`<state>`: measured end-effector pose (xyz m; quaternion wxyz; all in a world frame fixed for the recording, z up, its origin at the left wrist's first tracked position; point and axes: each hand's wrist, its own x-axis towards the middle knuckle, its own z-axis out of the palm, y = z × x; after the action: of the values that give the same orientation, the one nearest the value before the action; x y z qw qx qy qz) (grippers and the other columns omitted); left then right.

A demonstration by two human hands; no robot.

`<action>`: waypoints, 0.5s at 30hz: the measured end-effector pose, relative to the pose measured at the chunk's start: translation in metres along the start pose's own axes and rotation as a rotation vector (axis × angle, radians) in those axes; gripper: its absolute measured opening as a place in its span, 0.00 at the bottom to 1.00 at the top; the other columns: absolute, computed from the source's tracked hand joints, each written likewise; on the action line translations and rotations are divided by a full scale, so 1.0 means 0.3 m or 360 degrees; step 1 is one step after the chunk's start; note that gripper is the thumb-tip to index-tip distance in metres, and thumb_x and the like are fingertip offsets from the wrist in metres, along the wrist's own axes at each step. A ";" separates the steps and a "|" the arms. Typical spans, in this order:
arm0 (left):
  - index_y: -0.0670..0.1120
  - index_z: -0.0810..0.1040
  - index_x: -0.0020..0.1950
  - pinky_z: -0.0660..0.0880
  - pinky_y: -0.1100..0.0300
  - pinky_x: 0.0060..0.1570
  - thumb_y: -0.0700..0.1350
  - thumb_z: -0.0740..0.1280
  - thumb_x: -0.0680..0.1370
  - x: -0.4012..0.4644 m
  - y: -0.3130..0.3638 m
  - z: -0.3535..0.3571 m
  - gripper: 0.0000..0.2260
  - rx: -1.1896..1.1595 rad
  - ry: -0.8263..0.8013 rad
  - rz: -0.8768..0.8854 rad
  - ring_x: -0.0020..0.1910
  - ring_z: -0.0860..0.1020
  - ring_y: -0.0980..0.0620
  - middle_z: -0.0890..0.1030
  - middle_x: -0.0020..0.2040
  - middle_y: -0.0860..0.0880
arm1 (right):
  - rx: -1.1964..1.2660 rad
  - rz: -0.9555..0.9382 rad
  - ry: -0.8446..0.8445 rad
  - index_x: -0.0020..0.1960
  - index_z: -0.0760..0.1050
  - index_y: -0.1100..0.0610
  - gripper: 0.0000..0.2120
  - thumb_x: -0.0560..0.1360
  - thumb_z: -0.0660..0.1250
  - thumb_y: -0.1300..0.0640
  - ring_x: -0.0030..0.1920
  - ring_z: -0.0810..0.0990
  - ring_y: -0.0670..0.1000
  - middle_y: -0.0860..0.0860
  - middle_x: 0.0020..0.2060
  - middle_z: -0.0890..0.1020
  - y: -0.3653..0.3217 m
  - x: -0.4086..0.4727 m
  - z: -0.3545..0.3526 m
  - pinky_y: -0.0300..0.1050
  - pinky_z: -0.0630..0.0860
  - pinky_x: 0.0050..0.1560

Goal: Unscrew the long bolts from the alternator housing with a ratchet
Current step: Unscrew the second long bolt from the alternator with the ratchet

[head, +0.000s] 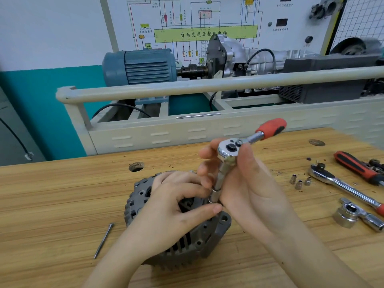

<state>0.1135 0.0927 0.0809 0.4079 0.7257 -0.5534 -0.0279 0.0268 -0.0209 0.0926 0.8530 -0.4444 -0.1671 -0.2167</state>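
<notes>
Gripping ratchet (230, 150) and alternator (187, 244), hands hide bolt; loose bolt (103, 240), sockets (299, 181) nearby

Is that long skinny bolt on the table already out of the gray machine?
Out. The long bolt lies flat on the wooden table, left of the alternator, apart from it and touching neither hand.

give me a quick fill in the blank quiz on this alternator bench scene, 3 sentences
1. The ratchet standing on the alternator has a handle coloured red and ____.
2. One long bolt lies loose on the bench, on the alternator's ____ side.
3. The number of small sockets standing near the spare ratchet is ____.

Missing words: black; left; three
</notes>
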 end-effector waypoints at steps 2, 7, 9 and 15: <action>0.61 0.73 0.30 0.63 0.45 0.61 0.64 0.64 0.65 0.001 0.006 0.004 0.08 -0.0026 0.0070 -0.0029 0.51 0.72 0.65 0.77 0.42 0.64 | -0.0020 -0.0031 0.0008 0.43 0.81 0.54 0.15 0.62 0.75 0.46 0.39 0.80 0.46 0.49 0.39 0.82 0.000 0.000 0.001 0.38 0.76 0.38; 0.61 0.71 0.30 0.63 0.45 0.61 0.64 0.65 0.64 0.001 0.009 0.010 0.10 -0.0027 0.0099 -0.0044 0.50 0.73 0.63 0.77 0.43 0.62 | -0.0054 -0.0075 0.0036 0.41 0.80 0.53 0.14 0.60 0.77 0.47 0.38 0.79 0.46 0.48 0.38 0.82 -0.001 -0.003 0.002 0.38 0.75 0.37; 0.57 0.75 0.34 0.62 0.45 0.62 0.64 0.64 0.64 -0.001 0.007 0.006 0.11 -0.0056 0.0070 -0.0027 0.53 0.72 0.62 0.77 0.46 0.63 | -0.0054 -0.0034 -0.0022 0.43 0.81 0.53 0.14 0.63 0.74 0.45 0.40 0.79 0.46 0.48 0.40 0.82 0.000 -0.001 0.003 0.39 0.75 0.38; 0.50 0.82 0.43 0.56 0.50 0.66 0.64 0.61 0.67 -0.006 -0.004 0.002 0.20 0.0101 -0.0015 0.0018 0.60 0.68 0.63 0.78 0.51 0.60 | 0.0052 0.0081 -0.0118 0.48 0.81 0.56 0.16 0.68 0.68 0.44 0.44 0.81 0.49 0.52 0.44 0.83 -0.003 0.008 -0.004 0.39 0.76 0.42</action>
<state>0.1135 0.0940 0.0789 0.3823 0.7350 -0.5600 -0.0113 0.0286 -0.0228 0.0936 0.8585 -0.4423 -0.1909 -0.1755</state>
